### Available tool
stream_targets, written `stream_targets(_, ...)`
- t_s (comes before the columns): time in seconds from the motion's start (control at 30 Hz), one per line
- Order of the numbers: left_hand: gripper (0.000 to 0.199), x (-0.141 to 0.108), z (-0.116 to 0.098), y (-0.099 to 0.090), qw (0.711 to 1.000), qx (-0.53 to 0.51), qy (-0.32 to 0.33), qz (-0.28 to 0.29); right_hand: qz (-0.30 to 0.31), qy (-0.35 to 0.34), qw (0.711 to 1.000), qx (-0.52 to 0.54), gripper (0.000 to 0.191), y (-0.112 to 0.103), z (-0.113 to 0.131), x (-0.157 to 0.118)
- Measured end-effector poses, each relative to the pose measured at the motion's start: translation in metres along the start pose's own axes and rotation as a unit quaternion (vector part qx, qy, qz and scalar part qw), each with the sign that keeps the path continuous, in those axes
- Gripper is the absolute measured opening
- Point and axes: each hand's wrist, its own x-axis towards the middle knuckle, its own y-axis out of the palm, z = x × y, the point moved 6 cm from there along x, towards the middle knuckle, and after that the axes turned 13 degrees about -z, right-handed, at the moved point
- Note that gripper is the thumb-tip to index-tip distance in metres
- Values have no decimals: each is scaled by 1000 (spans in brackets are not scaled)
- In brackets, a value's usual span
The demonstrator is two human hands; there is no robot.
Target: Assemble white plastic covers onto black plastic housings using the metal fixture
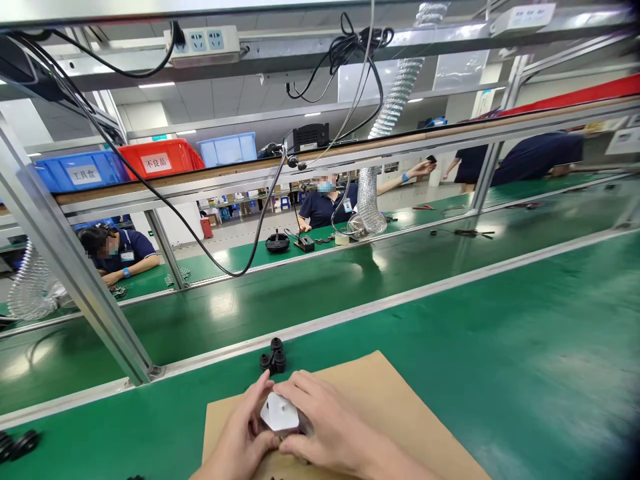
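Between my two hands is a small white angular part (280, 412) with a dark spot on its upper face. It is held low over a brown cardboard sheet (385, 400) on the green bench. My left hand (245, 427) grips it from the left, thumb at its near edge. Fingers of my right hand (325, 420) wrap over its right side, with that thumb also in front. The underside of the part is hidden by my fingers. Just beyond my hands stands a cluster of black ribbed round pieces (274, 358).
More black round pieces (19, 445) lie at the left edge of the green bench (500, 333). A metal post (90, 267) rises at left. A black cable (200, 257) hangs down. Across the line sit co-workers (330, 207), with blue and red bins (160, 160) on the shelf.
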Motion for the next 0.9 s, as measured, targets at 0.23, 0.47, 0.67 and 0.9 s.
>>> stream_targets(0.23,114,-1,-4,14,993,-68,-11,95,92,-8,986,138,66,-24,-7,4)
stream_targets(0.47,147,-6,-15,19,985,-100,-31,139,128,-41,959,252,72,2,-7,-2)
stream_targets(0.67,150,-7,-13,17,980,-104,-64,158,124,15,971,205,66,10,-14,-3)
stream_targets(0.9,135,-9,-11,22,990,-100,-53,83,85,57,984,147,69,9,-7,-6)
